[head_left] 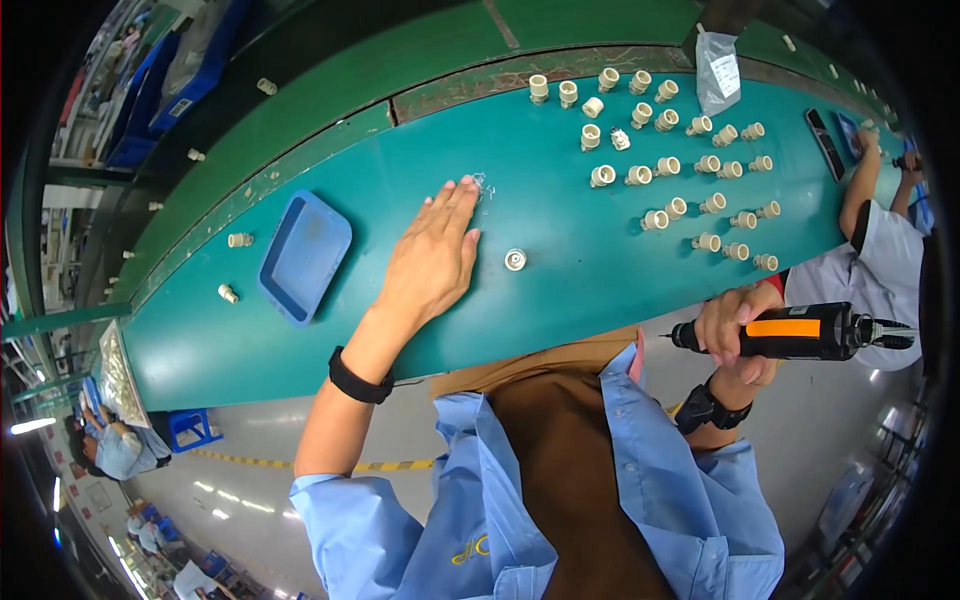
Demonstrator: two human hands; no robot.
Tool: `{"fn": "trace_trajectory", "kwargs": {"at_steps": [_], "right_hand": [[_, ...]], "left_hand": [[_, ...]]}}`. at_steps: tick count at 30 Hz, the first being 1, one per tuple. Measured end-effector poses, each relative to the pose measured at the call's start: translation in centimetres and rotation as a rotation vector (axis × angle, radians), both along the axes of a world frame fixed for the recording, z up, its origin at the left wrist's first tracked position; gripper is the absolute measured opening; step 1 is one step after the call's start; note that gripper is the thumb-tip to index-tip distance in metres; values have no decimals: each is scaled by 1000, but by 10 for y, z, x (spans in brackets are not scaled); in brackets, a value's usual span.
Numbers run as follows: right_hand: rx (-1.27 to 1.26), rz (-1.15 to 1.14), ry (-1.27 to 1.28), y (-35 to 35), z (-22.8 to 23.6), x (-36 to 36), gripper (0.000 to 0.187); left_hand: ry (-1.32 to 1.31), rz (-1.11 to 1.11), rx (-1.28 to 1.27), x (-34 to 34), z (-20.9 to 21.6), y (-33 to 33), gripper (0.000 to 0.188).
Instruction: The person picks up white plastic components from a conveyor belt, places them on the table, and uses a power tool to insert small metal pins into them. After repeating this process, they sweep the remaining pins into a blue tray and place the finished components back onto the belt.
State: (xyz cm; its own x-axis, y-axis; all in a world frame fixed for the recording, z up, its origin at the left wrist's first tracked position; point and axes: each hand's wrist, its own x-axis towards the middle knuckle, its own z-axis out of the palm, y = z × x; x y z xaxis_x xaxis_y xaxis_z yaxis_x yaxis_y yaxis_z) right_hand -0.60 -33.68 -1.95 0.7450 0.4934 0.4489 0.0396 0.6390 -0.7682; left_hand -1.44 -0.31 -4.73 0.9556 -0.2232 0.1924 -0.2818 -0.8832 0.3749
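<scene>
On the green worktop (400, 345), a shallow blue tray (305, 262) sits toward the person's left and serves as the reference. Right of it, the left hand (428, 258) lies palm down, flattened with fingers stretched out and nothing in its grasp; at its fingertips, farther from the tray, are small clear scraps (482, 187). Beyond that hand, still to the tray's right, one cream cylindrical fitting (515, 260) stands by itself, apart from the fingers. Well to the right of the tray and nearer the person, beyond the worktop's near edge, the right hand (735, 322) has its fingers wrapped around a black and orange electric screwdriver (797, 330), its thin bit pointing left, toward the tray's side. Far right of the tray, many similar fittings (708, 164) stand in loose rows, with a clear plastic bag (718, 75) behind them. Left of the tray, two more fittings (240, 240) lie on their sides.
</scene>
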Motion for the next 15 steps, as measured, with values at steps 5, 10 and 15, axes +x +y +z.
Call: {"fn": "trace_trajectory", "kwargs": {"at_steps": [5,10,15], "right_hand": [[-3,-12,11,-7,-5,4,53],[8,24,-1,-2,-5,7,55],[14,12,8,-2,-4,7,55]], "left_hand": [[43,-151,25,10,-5,-7,42],[71,-267,-8,24,-6,-13,43],[17,-168,34,22,-6,-1,40]]}}
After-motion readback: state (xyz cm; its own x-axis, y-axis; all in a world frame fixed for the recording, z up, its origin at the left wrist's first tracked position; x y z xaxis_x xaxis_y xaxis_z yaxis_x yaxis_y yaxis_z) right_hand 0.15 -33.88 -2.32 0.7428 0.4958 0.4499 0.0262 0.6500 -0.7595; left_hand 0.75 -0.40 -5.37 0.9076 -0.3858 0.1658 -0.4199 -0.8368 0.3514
